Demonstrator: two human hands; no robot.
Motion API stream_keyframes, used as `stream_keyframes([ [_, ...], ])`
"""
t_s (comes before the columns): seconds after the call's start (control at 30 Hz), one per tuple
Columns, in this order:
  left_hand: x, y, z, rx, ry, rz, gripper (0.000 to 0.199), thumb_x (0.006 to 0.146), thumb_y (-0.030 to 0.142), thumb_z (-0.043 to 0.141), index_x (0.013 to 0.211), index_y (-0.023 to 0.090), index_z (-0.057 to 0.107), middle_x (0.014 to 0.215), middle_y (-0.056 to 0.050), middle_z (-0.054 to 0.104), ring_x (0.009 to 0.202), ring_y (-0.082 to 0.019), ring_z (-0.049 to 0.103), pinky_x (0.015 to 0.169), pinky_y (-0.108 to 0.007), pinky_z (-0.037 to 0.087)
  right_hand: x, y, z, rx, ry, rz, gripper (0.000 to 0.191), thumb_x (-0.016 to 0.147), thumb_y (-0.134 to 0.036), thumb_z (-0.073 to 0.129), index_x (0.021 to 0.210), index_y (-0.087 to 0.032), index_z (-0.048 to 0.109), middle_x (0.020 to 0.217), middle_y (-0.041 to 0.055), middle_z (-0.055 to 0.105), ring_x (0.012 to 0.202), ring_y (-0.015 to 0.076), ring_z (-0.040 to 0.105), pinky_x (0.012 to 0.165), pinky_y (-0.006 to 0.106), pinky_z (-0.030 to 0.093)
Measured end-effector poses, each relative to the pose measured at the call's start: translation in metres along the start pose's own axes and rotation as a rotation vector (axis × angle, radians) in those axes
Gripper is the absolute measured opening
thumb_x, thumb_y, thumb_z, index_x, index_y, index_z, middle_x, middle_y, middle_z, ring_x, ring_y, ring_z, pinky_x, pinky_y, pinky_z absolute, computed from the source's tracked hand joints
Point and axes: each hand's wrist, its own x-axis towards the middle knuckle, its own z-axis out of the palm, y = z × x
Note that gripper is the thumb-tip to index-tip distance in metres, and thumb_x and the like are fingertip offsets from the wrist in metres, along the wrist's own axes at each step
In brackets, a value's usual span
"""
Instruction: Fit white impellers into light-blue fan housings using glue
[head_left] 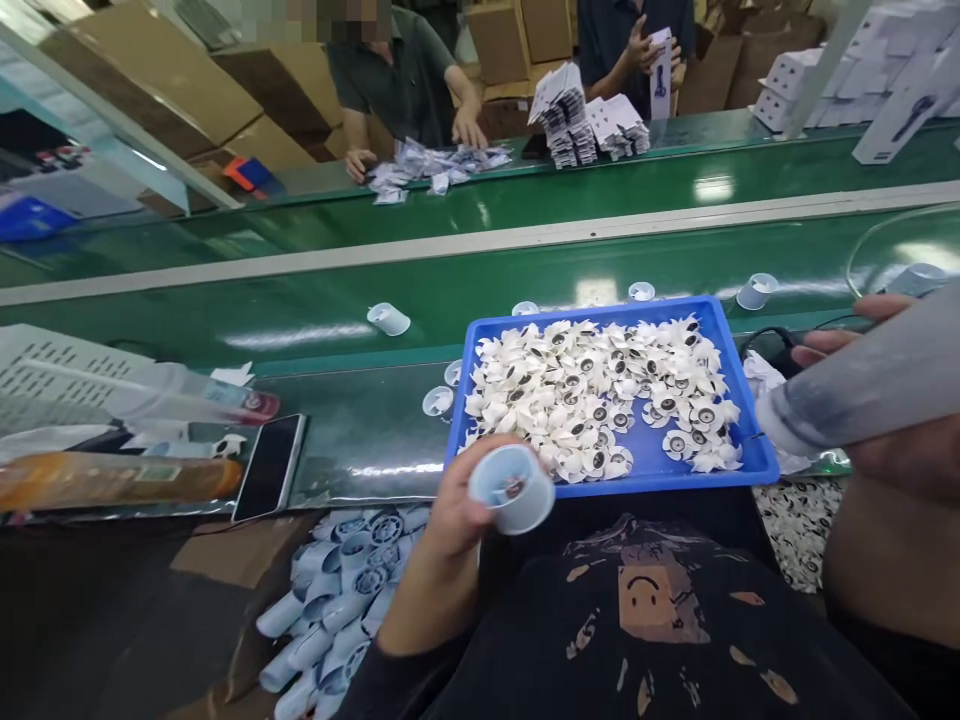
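Observation:
My left hand (454, 510) is closed round a light blue plastic cup-shaped housing (517, 500). Its open end faces up, and small brownish metal parts show inside. At the right edge, my right hand (900, 460) grips a thick translucent dispensing syringe (862, 380), its thin tip pointing left over the tray's right rim. Between my hands, beyond the housing, lies a blue tray (645, 455) holding many white fan impellers (570, 380) with dark round centres. The far end of the syringe is out of view.
Several similar housings (388, 319) stand or lie on the green conveyor (300, 290). A phone (270, 468) and an orange bottle (120, 480) lie at left. Below is a carton of blue housings (337, 610). Two people work across the line near stacked white boxes (566, 115).

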Motion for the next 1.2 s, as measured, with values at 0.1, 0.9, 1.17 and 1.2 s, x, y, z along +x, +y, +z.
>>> stream_keyframes([
  [0.1, 0.032, -0.003, 0.049, 0.164, -0.194, 0.137, 0.057, 0.065, 0.055, 0.083, 0.101, 0.025, 0.051, 0.110, -0.009, 0.071, 0.099, -0.025, 0.069, 0.084, -0.038, 0.056, 0.002, -0.021, 0.029, 0.256, 0.094, -0.064, 0.040, 0.070, -0.051, 0.076, 0.092, -0.020, 0.063, 0.087, 0.0049, 0.058, 0.071, 0.0188, 0.064, 0.068, 0.036, 0.057],
  [0.9, 0.058, 0.020, 0.125, 0.291, -0.386, 0.458, 0.045, 0.068, 0.049, 0.082, 0.095, 0.018, 0.063, 0.090, -0.006, 0.071, 0.084, -0.021, 0.068, 0.075, -0.033, 0.056, -0.007, -0.036, 0.068, 0.507, -0.163, -0.096, 0.048, 0.074, -0.068, 0.070, 0.094, -0.025, 0.067, 0.094, -0.0019, 0.064, 0.075, 0.0161, 0.066, 0.062, 0.032, 0.059],
  [1.17, 0.061, 0.011, 0.093, 0.421, -0.424, 0.261, 0.063, 0.067, 0.053, 0.082, 0.117, 0.023, 0.058, 0.111, -0.008, 0.069, 0.098, -0.026, 0.067, 0.088, -0.040, 0.054, 0.005, -0.040, 0.055, 0.338, 0.054, -0.006, 0.050, 0.061, -0.061, 0.083, 0.087, -0.024, 0.061, 0.088, -0.0017, 0.060, 0.068, 0.0148, 0.065, 0.062, 0.030, 0.059],
  [1.2, 0.063, 0.006, 0.083, 0.468, -0.384, 0.214, 0.063, 0.067, 0.051, 0.083, 0.118, 0.024, 0.057, 0.113, -0.009, 0.068, 0.101, -0.027, 0.066, 0.091, -0.043, 0.053, 0.005, -0.034, 0.044, 0.288, 0.047, -0.013, 0.049, 0.061, -0.060, 0.084, 0.088, -0.026, 0.063, 0.090, -0.0014, 0.058, 0.069, 0.0148, 0.065, 0.064, 0.031, 0.060],
])
